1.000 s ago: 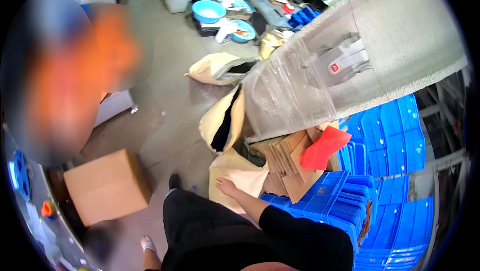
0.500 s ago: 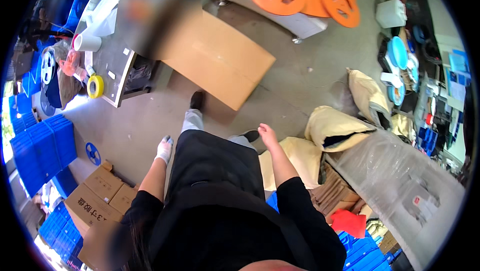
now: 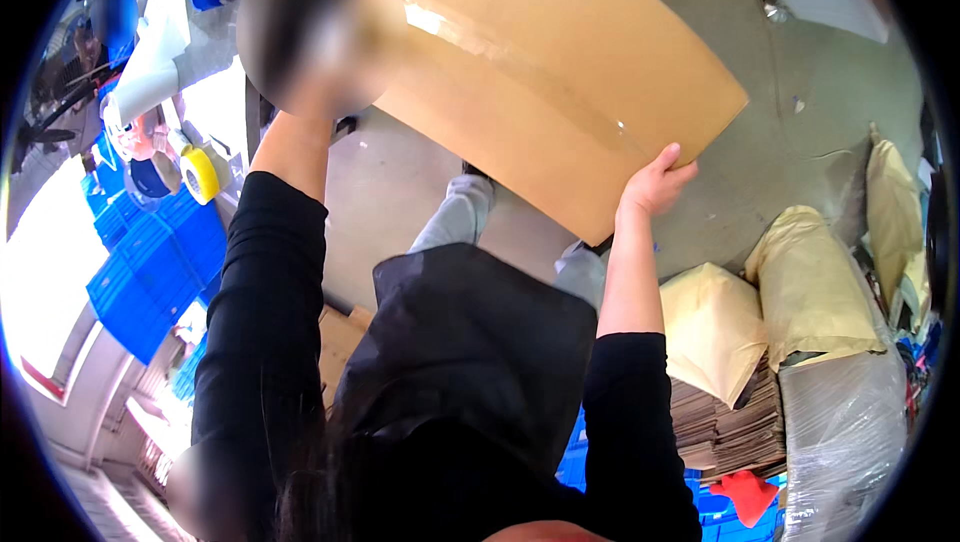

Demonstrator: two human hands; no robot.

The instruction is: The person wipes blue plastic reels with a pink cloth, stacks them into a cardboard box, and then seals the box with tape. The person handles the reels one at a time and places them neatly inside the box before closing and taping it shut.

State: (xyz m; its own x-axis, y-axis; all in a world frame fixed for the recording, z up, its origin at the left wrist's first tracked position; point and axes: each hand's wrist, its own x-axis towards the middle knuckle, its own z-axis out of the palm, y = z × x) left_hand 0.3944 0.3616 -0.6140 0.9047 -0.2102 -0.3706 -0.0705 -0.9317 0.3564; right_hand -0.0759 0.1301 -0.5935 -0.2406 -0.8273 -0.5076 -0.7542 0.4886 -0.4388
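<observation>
A large brown cardboard box with clear tape along its top stretches across the upper middle, in front of my legs. My right hand is at its near right side, thumb up along the edge and fingers curled against the cardboard. Toward the box's left end reaches my left arm; a round blur covers that hand, so its fingers and grip are hidden.
At the left, a table holds a white roll and yellow tape, with blue crates below. Tan paper sacks, stacked flat cardboard and a plastic-wrapped stack stand at the right.
Both arms have stretched forward from beside my body. My right hand has come onto the box's near right side; the left has gone under the blur. The box appears closer and larger.
</observation>
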